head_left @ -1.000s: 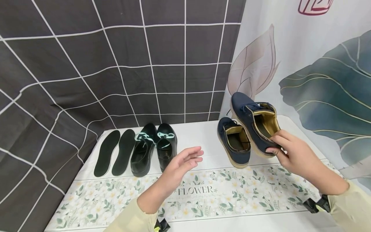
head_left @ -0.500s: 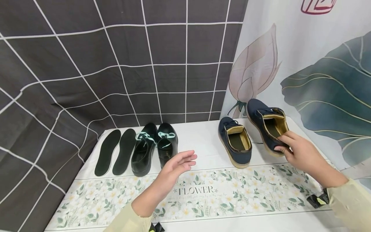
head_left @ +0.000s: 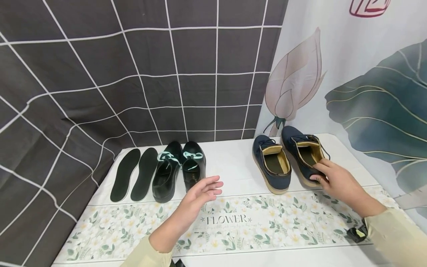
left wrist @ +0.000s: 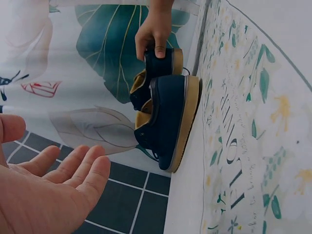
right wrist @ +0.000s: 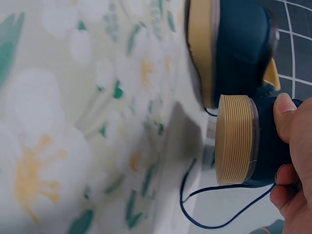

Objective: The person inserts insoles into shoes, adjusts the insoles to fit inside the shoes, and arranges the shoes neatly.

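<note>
Behind the bare left hand (head_left: 201, 192), past the wrist, comes a plain sleeve (head_left: 148, 251) in pale beige, with a small black piece (head_left: 180, 263) near it, mostly cut off. Behind the bare right hand (head_left: 338, 182), a matching cuff (head_left: 377, 226) shows slight creases; against it sits an angular black device (head_left: 354, 235) with a yellow-green patch (head_left: 361, 233).

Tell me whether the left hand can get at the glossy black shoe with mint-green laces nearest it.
Probably yes: the bare left hand is open and empty, appears close to the heel of that glossy black shoe with mint-green laces, and nothing visible lies between them.
</note>
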`<control>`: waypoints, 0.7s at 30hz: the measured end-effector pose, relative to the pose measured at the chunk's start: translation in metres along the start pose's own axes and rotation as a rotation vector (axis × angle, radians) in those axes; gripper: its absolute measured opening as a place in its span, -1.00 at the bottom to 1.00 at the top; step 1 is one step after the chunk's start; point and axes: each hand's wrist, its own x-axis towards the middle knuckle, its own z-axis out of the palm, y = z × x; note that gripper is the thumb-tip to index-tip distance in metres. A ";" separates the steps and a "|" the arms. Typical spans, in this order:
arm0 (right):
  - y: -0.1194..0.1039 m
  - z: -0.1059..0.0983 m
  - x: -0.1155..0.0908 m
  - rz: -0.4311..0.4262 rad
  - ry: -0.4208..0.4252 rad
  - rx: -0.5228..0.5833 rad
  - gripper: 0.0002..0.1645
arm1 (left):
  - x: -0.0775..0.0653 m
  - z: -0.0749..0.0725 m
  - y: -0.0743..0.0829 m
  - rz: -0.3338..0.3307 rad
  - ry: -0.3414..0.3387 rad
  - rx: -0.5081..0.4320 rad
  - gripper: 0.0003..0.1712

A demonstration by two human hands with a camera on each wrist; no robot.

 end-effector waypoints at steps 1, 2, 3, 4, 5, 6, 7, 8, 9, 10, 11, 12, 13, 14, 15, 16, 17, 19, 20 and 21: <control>-0.001 0.002 0.000 -0.004 -0.004 0.002 -0.68 | 0.000 0.000 0.000 -0.002 0.001 -0.004 -0.41; -0.002 0.005 -0.001 -0.004 -0.009 0.004 -0.69 | -0.001 0.000 -0.001 -0.007 0.002 -0.006 -0.40; -0.003 0.007 -0.001 0.000 -0.018 0.008 -0.69 | -0.001 0.000 -0.001 -0.012 0.003 -0.009 -0.40; -0.004 0.009 -0.002 0.004 -0.027 0.011 -0.70 | -0.002 -0.001 -0.002 -0.017 0.004 -0.014 -0.40; -0.005 0.011 -0.002 0.012 -0.038 0.017 -0.71 | -0.002 -0.001 -0.002 -0.022 0.005 -0.018 -0.40; -0.006 0.013 -0.002 0.019 -0.047 0.022 -0.71 | -0.002 -0.001 -0.002 -0.026 0.005 -0.020 -0.39; -0.006 0.015 -0.002 0.026 -0.053 0.026 -0.71 | -0.002 -0.001 -0.002 -0.029 0.005 -0.021 -0.39; -0.007 0.017 -0.003 0.035 -0.061 0.030 -0.71 | -0.002 -0.001 -0.003 -0.032 0.004 -0.021 -0.39; -0.008 0.018 -0.003 0.040 -0.064 0.033 -0.71 | -0.003 -0.001 -0.003 -0.033 0.002 -0.022 -0.39; -0.008 0.020 -0.004 0.043 -0.064 0.034 -0.71 | -0.003 -0.001 -0.002 -0.035 -0.001 -0.022 -0.39; -0.008 0.022 -0.004 0.044 -0.061 0.034 -0.71 | -0.003 -0.001 -0.002 -0.034 -0.003 -0.021 -0.39; -0.009 0.023 -0.004 0.044 -0.058 0.035 -0.71 | -0.003 -0.001 -0.002 -0.033 -0.005 -0.021 -0.39; -0.009 0.024 -0.004 0.043 -0.054 0.037 -0.72 | -0.002 -0.001 -0.002 -0.033 -0.006 -0.022 -0.39; -0.009 0.025 -0.004 0.041 -0.051 0.042 -0.73 | -0.003 -0.001 -0.002 -0.033 -0.005 -0.019 -0.40; -0.009 0.026 -0.003 0.038 -0.047 0.045 -0.73 | -0.003 -0.001 -0.002 -0.033 -0.005 -0.019 -0.40; -0.008 0.027 -0.003 0.036 -0.047 0.051 -0.74 | -0.003 -0.001 -0.002 -0.034 -0.003 -0.019 -0.40; -0.008 0.027 -0.002 0.034 -0.048 0.059 -0.74 | -0.003 -0.001 -0.001 -0.035 -0.001 -0.019 -0.40; -0.007 0.028 0.000 0.031 -0.056 0.071 -0.75 | -0.003 -0.001 -0.001 -0.037 0.002 -0.019 -0.40; -0.007 0.028 0.000 0.029 -0.060 0.076 -0.75 | -0.003 -0.001 -0.001 -0.039 0.003 -0.019 -0.40; -0.007 0.028 0.001 0.028 -0.065 0.080 -0.75 | -0.004 -0.001 -0.001 -0.040 0.003 -0.021 -0.40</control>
